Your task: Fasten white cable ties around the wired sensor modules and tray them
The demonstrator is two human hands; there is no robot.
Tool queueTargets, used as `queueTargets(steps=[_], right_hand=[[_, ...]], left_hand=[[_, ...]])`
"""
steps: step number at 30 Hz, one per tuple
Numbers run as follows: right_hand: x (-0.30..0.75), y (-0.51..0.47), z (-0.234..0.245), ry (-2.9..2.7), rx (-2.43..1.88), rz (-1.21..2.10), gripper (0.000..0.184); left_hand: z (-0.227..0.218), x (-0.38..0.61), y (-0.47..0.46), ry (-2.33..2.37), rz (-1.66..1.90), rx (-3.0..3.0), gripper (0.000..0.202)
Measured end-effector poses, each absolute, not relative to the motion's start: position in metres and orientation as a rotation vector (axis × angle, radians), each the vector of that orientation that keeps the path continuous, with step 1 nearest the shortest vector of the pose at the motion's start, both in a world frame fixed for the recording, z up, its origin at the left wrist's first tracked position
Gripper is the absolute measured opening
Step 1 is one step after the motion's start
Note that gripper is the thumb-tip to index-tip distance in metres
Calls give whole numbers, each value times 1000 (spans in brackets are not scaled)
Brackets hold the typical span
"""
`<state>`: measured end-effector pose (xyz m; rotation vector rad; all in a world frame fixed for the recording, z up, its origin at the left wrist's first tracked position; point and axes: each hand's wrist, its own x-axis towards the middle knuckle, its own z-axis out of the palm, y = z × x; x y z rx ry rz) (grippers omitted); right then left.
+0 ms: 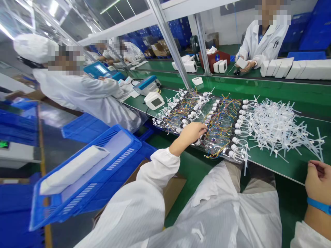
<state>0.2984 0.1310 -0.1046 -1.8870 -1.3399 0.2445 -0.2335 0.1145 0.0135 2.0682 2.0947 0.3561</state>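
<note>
My left hand (191,132) reaches over the edge of the green bench (284,93), its fingers curled onto a clear sheet (219,146) covered with several small wired parts (222,119) with white caps. Whatever the fingertips pinch is too small to name. My right hand (318,179), with a blue wristband, hovers near the bench's front edge at the far right, fingers loosely curled and nothing visible in it. A heap of white plastic tube pieces (279,125) lies to the right of the wired parts.
A blue crate (85,172) holding a white foam block stands at my left. A co-worker in white sits to the left by a white meter (154,100) and blue device (147,84). Another person across the bench handles white boxes (294,68). A metal post (170,44) crosses above.
</note>
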Motion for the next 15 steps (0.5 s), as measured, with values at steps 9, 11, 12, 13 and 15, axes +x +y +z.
queueTargets(steps=[9,11,12,13,15], right_hand=[[296,131,-106,-1271,-1821,272,38],[299,132,-110,-1272,-1823,268,36],[300,132,-112,-1269,-1825,270,35],[301,133,-113,-1268,-1825,272,34],[302,134,-115,-1269,-1818,277,34]], left_hand=[[-7,-221,136,2180,99,1902,13],[-9,-222,137,2175,114,1906,9],[-10,-222,138,2168,128,1911,9],[-10,-223,138,2160,146,1915,11],[-8,-225,138,2141,188,1919,16]])
